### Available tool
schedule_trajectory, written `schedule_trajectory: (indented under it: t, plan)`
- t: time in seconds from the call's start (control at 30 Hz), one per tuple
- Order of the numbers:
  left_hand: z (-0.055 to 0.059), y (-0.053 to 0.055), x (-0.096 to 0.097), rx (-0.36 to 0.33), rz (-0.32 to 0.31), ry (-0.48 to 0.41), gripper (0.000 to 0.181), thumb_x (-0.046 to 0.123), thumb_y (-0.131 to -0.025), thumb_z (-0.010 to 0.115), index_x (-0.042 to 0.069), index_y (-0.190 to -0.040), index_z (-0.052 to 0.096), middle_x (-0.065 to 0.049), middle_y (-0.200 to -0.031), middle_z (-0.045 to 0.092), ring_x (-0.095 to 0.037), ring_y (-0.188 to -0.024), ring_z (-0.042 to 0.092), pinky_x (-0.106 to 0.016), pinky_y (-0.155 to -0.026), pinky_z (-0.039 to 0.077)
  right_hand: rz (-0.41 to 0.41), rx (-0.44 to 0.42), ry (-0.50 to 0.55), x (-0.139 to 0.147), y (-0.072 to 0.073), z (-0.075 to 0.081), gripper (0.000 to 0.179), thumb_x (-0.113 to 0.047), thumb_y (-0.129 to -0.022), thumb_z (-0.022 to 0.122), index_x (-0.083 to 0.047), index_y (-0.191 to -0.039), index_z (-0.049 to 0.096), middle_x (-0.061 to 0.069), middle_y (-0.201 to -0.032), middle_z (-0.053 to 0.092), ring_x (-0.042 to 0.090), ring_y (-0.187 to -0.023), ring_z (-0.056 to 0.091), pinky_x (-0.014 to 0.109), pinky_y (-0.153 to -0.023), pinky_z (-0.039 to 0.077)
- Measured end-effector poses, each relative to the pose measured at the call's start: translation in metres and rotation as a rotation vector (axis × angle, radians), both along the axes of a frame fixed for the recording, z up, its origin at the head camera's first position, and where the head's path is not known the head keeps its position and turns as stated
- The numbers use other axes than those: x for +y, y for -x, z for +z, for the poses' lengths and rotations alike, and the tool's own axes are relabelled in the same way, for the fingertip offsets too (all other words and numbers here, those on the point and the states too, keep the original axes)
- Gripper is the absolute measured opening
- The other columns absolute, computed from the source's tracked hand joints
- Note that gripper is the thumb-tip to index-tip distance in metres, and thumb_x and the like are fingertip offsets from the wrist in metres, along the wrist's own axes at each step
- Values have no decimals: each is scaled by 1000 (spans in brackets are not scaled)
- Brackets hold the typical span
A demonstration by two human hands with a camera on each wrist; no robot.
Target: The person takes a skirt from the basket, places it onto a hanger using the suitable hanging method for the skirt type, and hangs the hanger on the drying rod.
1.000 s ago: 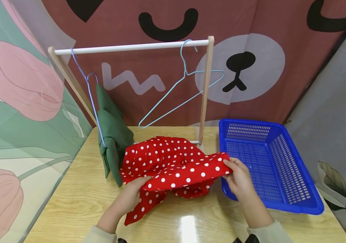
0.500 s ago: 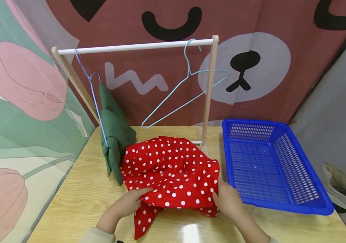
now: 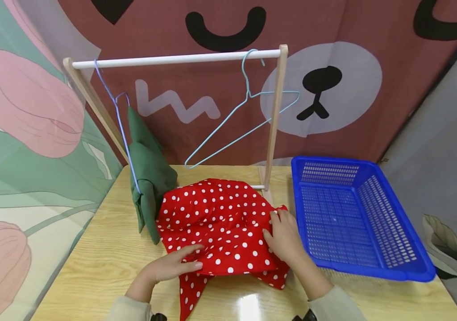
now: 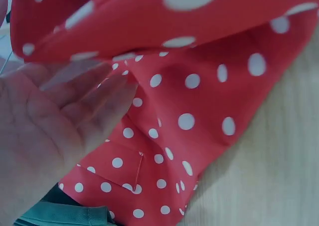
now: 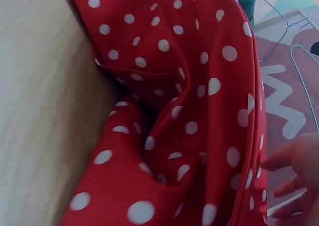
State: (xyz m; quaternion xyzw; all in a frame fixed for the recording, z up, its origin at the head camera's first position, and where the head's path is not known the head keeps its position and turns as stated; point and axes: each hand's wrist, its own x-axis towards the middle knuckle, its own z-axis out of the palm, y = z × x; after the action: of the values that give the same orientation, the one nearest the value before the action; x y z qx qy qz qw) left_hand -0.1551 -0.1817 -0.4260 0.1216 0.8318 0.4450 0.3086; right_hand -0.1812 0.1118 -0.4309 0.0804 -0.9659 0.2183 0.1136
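Observation:
A red cloth with white polka dots (image 3: 220,223) lies loosely bunched on the table, one narrow end pointing toward me. A stitched patch like a pocket shows on it in the left wrist view. My left hand (image 3: 172,266) is at its near left edge, the straight fingers (image 4: 94,99) reaching under a raised fold. My right hand (image 3: 285,236) rests on its right side with fingers loosely bent. In the right wrist view the right fingers (image 5: 284,166) are beside the outer edge of the fabric.
Behind the cloth stands a small wooden rack with a white rail (image 3: 180,59). A light-blue hanger (image 3: 232,113) hangs at its right, a purple-blue hanger (image 3: 121,127) at its left, with green cloth (image 3: 148,174) by it. A blue plastic basket (image 3: 409,232) stands at the right.
The right hand first brought the lifted near edge down toward me, then let go and moved up along the right side. The left hand's fingers have loosened from the edge.

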Motion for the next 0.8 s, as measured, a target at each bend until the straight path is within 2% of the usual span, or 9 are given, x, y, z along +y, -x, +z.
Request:
schedule_trajectory:
  t: [0.07,0.17,0.23,0.33,0.4,0.47,0.63,0.73,0.8]
  plan:
    - [0,7,1,58,84,-8,59,35,-81,56,8,-129,36,-15,-125,36,-33,-110,32,-46,-81,39,34,-50,-14,-3,9,2,49,-19,-76,62,10,-114,47,25,-114,44,38,-111,34,47,-96,21]
    - [-1,19,3,218,230,50,55,27,-82,57,3,-126,36,-17,-125,35,-34,-110,32,-49,-82,39,61,-141,19,-9,23,5,50,-22,-80,59,8,-118,45,24,-117,45,36,-113,35,47,-97,21]
    - [0,29,4,313,322,98,55,21,-82,57,0,-126,34,-19,-128,31,-35,-112,29,-51,-82,38,57,-225,66,-13,32,4,51,-23,-82,57,6,-121,42,21,-120,44,34,-115,34,47,-96,23]
    - [6,45,4,421,413,166,56,16,-83,54,-5,-128,28,-23,-133,20,-38,-117,22,-55,-87,31,30,-351,100,-17,43,-1,52,-24,-84,55,4,-124,40,20,-120,45,33,-113,38,48,-92,30]
    - [11,54,1,441,465,191,58,15,-84,51,-6,-130,22,-24,-135,12,-40,-119,15,-57,-90,25,10,-432,88,-19,49,-8,52,-25,-84,54,4,-125,39,20,-119,46,33,-111,41,49,-90,32]
    - [14,64,-1,462,510,202,58,14,-85,47,-8,-131,19,-24,-136,8,-41,-120,12,-57,-93,19,-8,-470,55,-20,53,-17,51,-25,-84,55,5,-123,41,21,-116,48,34,-106,44,49,-87,34]
    - [19,83,-3,464,644,181,59,13,-85,46,-6,-132,15,-24,-134,10,-40,-119,13,-52,-95,17,-146,-429,2,-15,58,-46,48,-22,-78,59,8,-114,44,26,-106,46,39,-102,40,47,-89,30]
    - [19,91,-4,409,704,155,60,14,-85,45,-4,-132,13,-24,-131,17,-38,-116,20,-50,-94,22,-269,-426,49,-8,61,-61,54,-21,-77,58,9,-117,38,29,-107,40,41,-105,32,48,-90,24]
    - [18,95,-6,354,724,118,60,15,-86,43,-3,-133,10,-24,-129,21,-38,-115,25,-50,-94,25,-336,-441,97,-3,63,-68,56,-20,-78,57,9,-119,34,29,-107,39,41,-105,31,49,-89,25]
